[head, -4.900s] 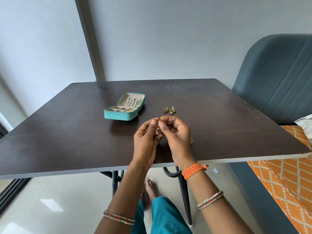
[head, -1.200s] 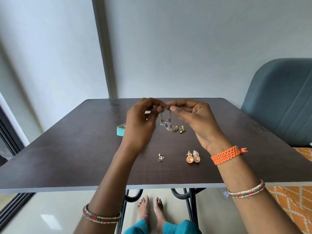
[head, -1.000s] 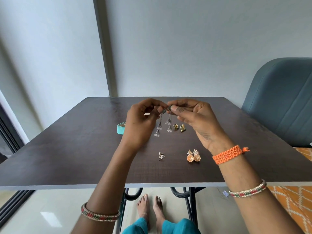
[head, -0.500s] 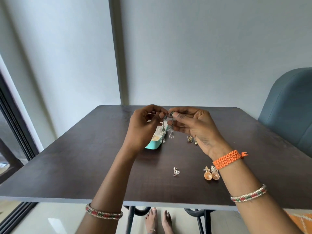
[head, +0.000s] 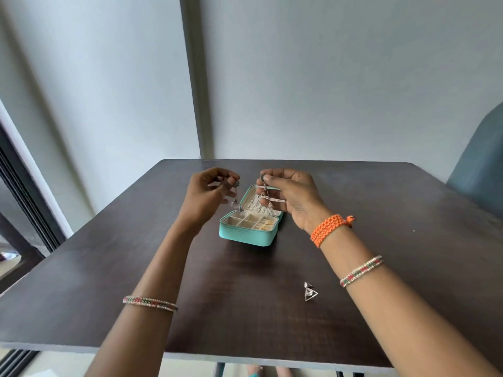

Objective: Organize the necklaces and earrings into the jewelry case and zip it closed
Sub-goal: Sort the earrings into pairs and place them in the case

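Left hand [head: 206, 195] pinches dangling earring [head: 236, 186]; right hand [head: 292, 197] pinches second earring [head: 265, 191] above open jewelry case [head: 249, 227].

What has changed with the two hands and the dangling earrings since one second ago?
The hands have drawn apart: the left hand pinches one silver drop earring, the right hand the other earring, now above the open teal jewelry case. The triangular earring stays on the table.

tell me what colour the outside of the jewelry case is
Teal, a light turquoise, on the jewelry case shell; the head view shows it.
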